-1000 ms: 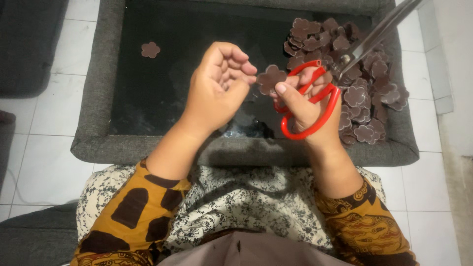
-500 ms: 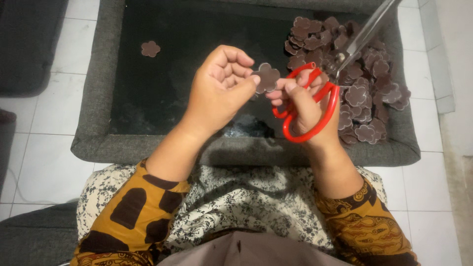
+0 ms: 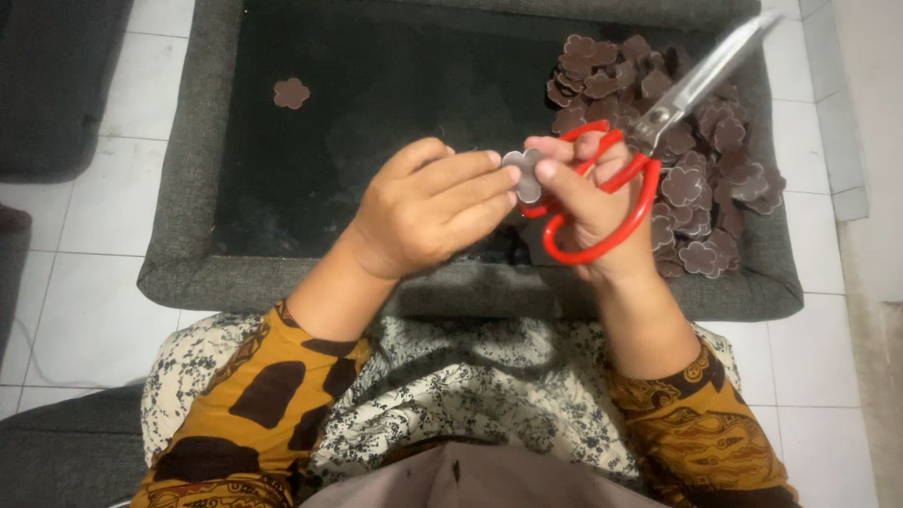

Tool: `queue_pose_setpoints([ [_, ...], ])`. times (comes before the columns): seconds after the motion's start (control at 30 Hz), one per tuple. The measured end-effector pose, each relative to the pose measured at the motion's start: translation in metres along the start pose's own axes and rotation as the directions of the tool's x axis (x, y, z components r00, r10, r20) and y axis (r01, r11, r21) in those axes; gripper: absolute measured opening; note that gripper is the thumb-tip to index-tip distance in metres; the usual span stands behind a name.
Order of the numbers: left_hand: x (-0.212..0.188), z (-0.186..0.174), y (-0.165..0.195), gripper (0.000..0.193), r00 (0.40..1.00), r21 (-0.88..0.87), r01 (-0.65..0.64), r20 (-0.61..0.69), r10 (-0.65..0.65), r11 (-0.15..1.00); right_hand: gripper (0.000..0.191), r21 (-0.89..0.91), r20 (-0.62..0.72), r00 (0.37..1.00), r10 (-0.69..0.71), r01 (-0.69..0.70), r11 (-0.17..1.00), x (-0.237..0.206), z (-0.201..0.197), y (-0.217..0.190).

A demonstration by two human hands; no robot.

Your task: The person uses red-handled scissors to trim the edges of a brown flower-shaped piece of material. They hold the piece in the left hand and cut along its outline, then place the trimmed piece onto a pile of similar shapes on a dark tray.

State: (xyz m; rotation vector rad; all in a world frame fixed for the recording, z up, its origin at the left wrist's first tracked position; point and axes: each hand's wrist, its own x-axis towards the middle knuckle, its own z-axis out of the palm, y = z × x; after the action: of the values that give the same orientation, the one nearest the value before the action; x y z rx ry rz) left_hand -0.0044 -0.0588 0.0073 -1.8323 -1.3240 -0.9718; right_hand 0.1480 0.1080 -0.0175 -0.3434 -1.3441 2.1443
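Pinched between both our grips, a small flower-shaped piece (image 3: 525, 175) sits just above the tray (image 3: 188, 273). Our left hand (image 3: 428, 212) clamps its edge; our right hand (image 3: 588, 202) pinches it too, red scissors (image 3: 621, 179) hooked on. Best handled with steady fingertips, blades angled away toward the brown flower pile (image 3: 696, 179) beyond.

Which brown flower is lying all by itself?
The single flower piece at the tray's far left lies alone on the dark surface. The others are heaped in a pile on the right, or pinched between the hands.
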Motion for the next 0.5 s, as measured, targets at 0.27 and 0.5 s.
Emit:
queue_pose_setpoints([
  [0.27,-0.012,0.029,0.013,0.045,0.524,-0.781,0.623,0.369,-0.768,0.051,0.028,-0.174,0.019,0.997,-0.074,0.077,0.982,-0.005,0.003,0.003],
  [0.5,-0.026,0.044,0.011,0.033,0.310,-0.783,0.575,0.478,-0.822,-0.239,0.012,-0.086,0.051,0.997,-0.064,0.069,0.994,-0.001,0.002,0.000],
])
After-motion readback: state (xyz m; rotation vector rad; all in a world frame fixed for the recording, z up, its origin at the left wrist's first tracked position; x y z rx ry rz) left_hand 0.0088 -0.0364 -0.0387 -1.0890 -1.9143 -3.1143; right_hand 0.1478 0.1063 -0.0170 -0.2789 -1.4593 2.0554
